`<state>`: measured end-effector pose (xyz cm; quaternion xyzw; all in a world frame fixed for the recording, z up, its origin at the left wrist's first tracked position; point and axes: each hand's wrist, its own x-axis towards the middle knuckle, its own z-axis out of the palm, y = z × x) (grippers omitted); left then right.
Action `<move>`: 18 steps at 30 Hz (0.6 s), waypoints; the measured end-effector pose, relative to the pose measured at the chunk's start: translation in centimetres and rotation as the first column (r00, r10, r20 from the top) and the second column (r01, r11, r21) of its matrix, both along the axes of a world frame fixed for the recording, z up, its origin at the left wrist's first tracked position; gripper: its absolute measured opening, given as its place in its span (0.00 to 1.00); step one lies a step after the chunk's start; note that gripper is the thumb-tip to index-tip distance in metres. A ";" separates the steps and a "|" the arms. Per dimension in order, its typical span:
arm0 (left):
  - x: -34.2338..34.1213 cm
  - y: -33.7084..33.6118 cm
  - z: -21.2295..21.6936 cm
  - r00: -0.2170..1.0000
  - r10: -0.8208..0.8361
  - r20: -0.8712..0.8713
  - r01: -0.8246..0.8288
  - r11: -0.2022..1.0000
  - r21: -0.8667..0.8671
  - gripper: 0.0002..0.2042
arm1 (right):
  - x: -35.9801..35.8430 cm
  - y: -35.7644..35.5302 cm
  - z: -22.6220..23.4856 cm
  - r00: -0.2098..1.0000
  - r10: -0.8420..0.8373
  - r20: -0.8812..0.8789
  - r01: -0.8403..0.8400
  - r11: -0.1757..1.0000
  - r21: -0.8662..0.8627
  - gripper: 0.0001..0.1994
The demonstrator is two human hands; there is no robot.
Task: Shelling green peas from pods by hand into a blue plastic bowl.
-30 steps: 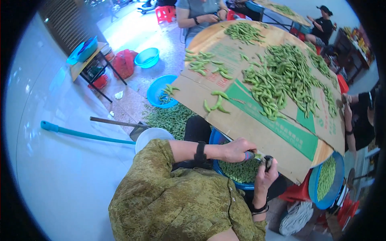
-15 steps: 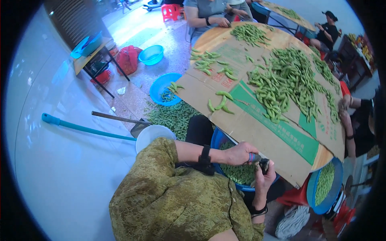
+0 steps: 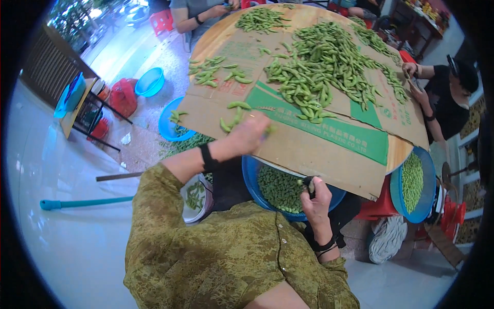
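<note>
Head camera: the left hand [image 3: 249, 135], blurred, is over the cardboard [image 3: 314, 160], right beside a few loose pods [image 3: 238, 105]; whether it grips anything, I cannot tell. The right hand [image 3: 317, 200] is curled around a small dark object [image 3: 309, 184] above a blue tub [image 3: 248, 177] of green beans [image 3: 279, 188]. A large heap of pods [image 3: 329, 67] lies farther back on the cardboard.
</note>
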<state>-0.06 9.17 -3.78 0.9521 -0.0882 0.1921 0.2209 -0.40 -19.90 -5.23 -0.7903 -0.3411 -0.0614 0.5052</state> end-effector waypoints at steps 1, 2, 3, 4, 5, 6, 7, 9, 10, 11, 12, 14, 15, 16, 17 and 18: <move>0.3 1.9 0.1 1.000 0.018 0.002 -0.018 0.997 0.075 0.13 | 0.0 0.0 0.3 1.000 -0.005 0.000 0.005 1.000 0.008 0.12; 0.4 3.9 0.2 0.999 0.036 0.005 -0.037 0.987 0.154 0.15 | -0.1 -0.1 0.3 1.000 -0.008 -0.001 0.008 1.000 0.021 0.12; 0.3 6.1 0.5 0.995 0.084 -0.054 -0.076 0.987 0.142 0.15 | -0.2 -0.3 0.5 1.000 -0.026 -0.005 0.026 1.000 0.017 0.12; 0.1 8.3 0.7 0.985 0.131 -0.114 -0.116 0.984 0.136 0.15 | -0.2 -0.5 0.6 1.000 -0.006 -0.023 0.007 1.000 0.029 0.12; -0.3 11.0 0.3 0.961 0.253 -0.110 -0.232 0.957 0.176 0.16 | -0.2 -0.7 0.6 0.999 0.019 -0.039 -0.018 0.999 0.048 0.12; -0.6 13.2 -0.1 0.923 0.371 -0.099 -0.344 0.914 0.214 0.18 | -0.3 -1.0 0.1 0.999 0.009 -0.039 -0.007 0.999 0.051 0.12; -0.6 14.4 0.3 0.928 0.359 -0.099 -0.332 0.918 0.217 0.18 | -0.3 -1.2 -0.6 0.995 0.024 -0.096 -0.018 0.998 0.065 0.12; -0.5 15.8 1.4 0.770 0.633 -0.079 -0.490 0.666 0.563 0.18 | -0.3 -1.1 -0.8 0.988 0.037 -0.153 -0.024 0.996 0.084 0.11; 0.3 14.3 2.8 0.776 0.625 -0.081 -0.482 0.671 0.563 0.18 | -0.3 -0.9 -0.3 0.966 0.071 -0.250 -0.046 0.993 0.104 0.08; 1.6 12.3 3.8 0.903 0.431 -0.009 -0.375 0.796 0.475 0.15 | -0.3 -0.8 0.1 0.933 0.106 -0.343 -0.066 0.990 0.127 0.06; 2.4 9.9 5.1 0.970 0.229 0.084 -0.244 0.885 0.396 0.13 | -0.4 -0.7 0.7 0.932 0.108 -0.345 -0.068 0.990 0.127 0.06; 5.0 5.5 5.8 1.000 -0.013 0.006 0.012 0.974 0.225 0.11 | -0.5 -0.6 1.4 0.658 0.291 -0.695 -0.083 0.945 0.318 0.05; 6.5 3.3 5.7 0.998 -0.056 0.026 0.050 0.980 0.190 0.10 | -0.6 -0.6 1.4 0.661 0.285 -0.694 -0.081 0.947 0.311 0.05; 8.0 1.2 5.6 0.994 -0.096 0.047 0.087 0.983 0.160 0.09 | -0.6 -0.6 1.1 0.582 0.349 -0.734 -0.062 0.919 0.388 0.07; 9.6 -0.1 5.3 0.997 -0.043 0.059 0.036 0.992 0.119 0.08 | -0.6 -0.5 0.9 0.495 0.422 -0.760 -0.044 0.885 0.463 0.08; 11.5 -0.7 4.8 0.998 0.007 0.067 -0.012 0.997 0.074 0.07 | -0.7 -0.4 0.9 0.496 0.420 -0.760 -0.048 0.887 0.459 0.08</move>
